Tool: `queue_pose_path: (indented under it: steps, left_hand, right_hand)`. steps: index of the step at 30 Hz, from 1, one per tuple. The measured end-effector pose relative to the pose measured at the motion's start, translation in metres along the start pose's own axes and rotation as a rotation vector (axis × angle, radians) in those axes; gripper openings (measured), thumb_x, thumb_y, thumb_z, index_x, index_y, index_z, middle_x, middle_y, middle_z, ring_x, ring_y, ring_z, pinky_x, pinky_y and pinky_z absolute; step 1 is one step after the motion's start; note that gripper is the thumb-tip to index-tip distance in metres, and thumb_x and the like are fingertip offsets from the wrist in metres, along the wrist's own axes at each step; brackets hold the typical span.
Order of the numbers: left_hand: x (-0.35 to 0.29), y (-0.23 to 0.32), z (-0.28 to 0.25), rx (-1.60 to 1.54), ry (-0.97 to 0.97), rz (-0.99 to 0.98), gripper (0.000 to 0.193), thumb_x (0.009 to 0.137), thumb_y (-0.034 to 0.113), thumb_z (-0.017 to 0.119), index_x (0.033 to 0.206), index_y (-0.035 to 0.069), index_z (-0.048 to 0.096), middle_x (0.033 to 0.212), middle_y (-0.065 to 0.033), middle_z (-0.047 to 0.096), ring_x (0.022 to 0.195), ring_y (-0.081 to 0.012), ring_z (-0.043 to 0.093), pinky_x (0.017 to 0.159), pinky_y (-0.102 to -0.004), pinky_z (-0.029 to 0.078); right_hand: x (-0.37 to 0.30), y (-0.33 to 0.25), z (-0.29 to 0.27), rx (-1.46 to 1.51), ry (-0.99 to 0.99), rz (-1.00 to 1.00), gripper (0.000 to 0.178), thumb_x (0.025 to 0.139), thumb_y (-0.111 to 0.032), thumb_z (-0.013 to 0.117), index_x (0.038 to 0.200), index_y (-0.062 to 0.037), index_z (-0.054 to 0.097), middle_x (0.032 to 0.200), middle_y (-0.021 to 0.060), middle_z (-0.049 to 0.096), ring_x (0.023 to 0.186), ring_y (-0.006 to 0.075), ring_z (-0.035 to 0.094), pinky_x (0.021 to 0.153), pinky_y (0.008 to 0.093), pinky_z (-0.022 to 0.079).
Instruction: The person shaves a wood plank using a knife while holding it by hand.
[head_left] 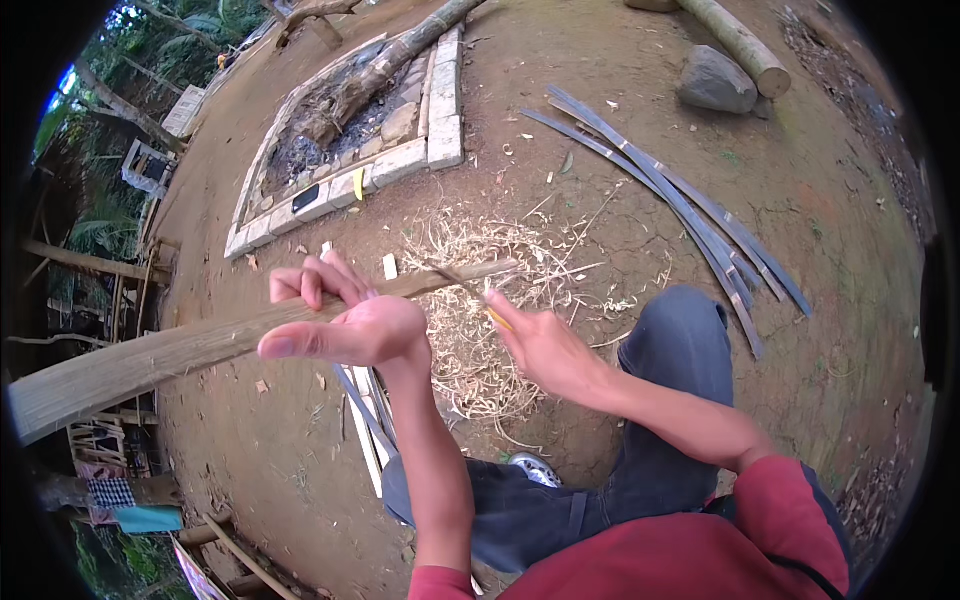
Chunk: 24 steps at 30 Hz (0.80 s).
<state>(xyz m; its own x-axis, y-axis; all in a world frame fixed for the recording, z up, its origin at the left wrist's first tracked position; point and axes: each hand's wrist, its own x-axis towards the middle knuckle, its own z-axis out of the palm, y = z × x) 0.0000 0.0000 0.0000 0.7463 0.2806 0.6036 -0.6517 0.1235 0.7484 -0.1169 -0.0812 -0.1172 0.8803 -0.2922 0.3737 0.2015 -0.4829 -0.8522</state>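
A long, flat bamboo strip (190, 348) slants across in front of me, from the left rim up to its narrow end over a heap of shavings. My left hand (385, 325) holds it palm upward, the strip lying between the stretched thumb and the curled fingers. My right hand (555, 350) is closed round the orange-yellow handle of a knife (463, 284). The thin dark blade crosses the strip near its far end and appears to touch it. Curly pale shavings (490, 375) cover the ground below both hands.
Several dark bamboo strips (690, 210) lie on the ground at right; more pale strips (365, 430) lie by my left knee. Ahead, a block-edged fire pit (445, 140) holds a log, with a black phone (306, 199) on its rim. A rock (717, 80) rests beside another log (740, 50).
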Motion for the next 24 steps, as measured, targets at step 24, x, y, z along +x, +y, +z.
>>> queue_pose_path:
  steps: [24]
  left_hand:
    - [-0.011, 0.019, 0.031, 0.003, -0.023, 0.148, 0.069, 0.09, 0.08, 0.017, 0.072, 0.014, 0.023, 0.054, 0.003, 0.022, 0.046, -0.0066, 0.016, 0.045, -0.0193, 0.017]
  right_hand:
    - [0.005, 0.01, -0.022, -0.068, -0.308, 0.291, 0.035, 0.098, -0.003, 0.05, 0.131, 0.0022, 0.04, 0.066, 0.0194, 0.062, 0.052, 0.0297, 0.063, 0.038, 0.0391, 0.044]
